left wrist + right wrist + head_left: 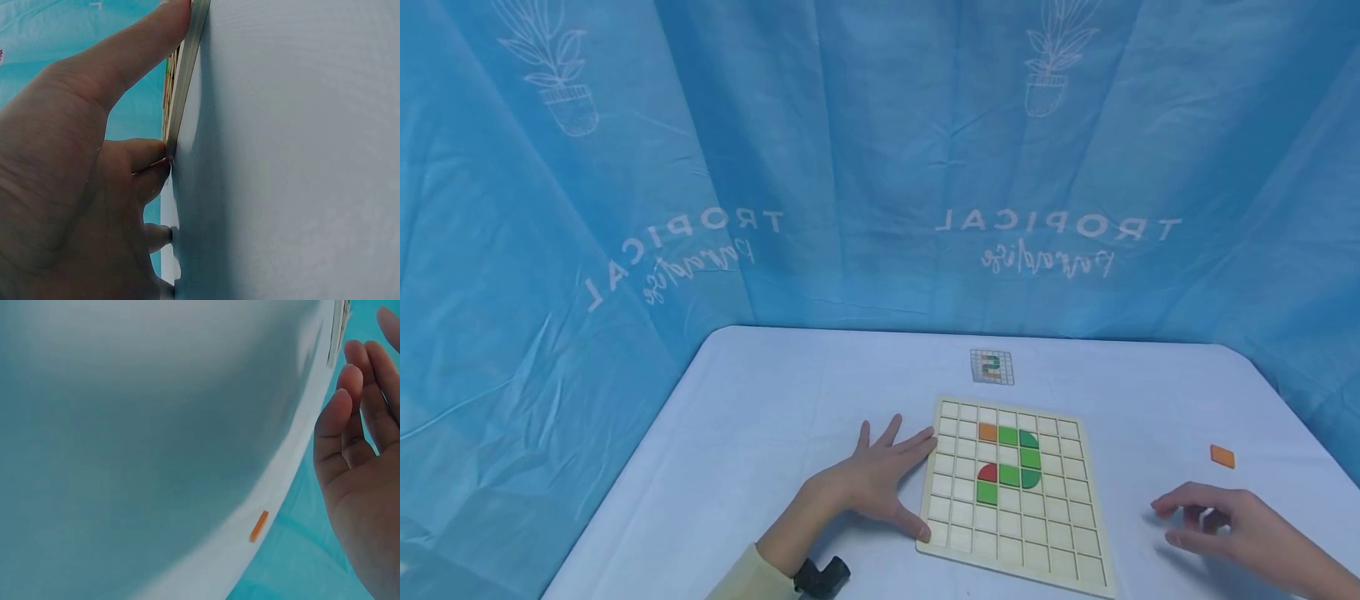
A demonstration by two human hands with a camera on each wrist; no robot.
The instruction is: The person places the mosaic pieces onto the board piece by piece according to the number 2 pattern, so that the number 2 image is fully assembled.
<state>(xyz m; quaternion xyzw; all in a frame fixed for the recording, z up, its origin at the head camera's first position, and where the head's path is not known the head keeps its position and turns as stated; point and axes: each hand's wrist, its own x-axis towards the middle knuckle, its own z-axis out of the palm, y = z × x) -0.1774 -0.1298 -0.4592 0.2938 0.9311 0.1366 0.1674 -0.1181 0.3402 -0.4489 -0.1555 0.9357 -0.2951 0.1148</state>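
My left hand lies spread at the left edge of a pale wooden grid board, thumb and fingertips touching that edge; the left wrist view shows the thumb and a finger against the board's side. Set in the grid are an orange square, several green squares, two green rounded pieces and one red rounded piece. Right of the board my right hand hovers over the table with loosely bent fingers and holds nothing. Beyond it sits a loose orange tile, apart from the fingers.
Behind the board lies a small pattern card showing a coloured figure on a grid. The white-covered table meets blue printed curtains at the back and sides. A black strap piece is at my left wrist.
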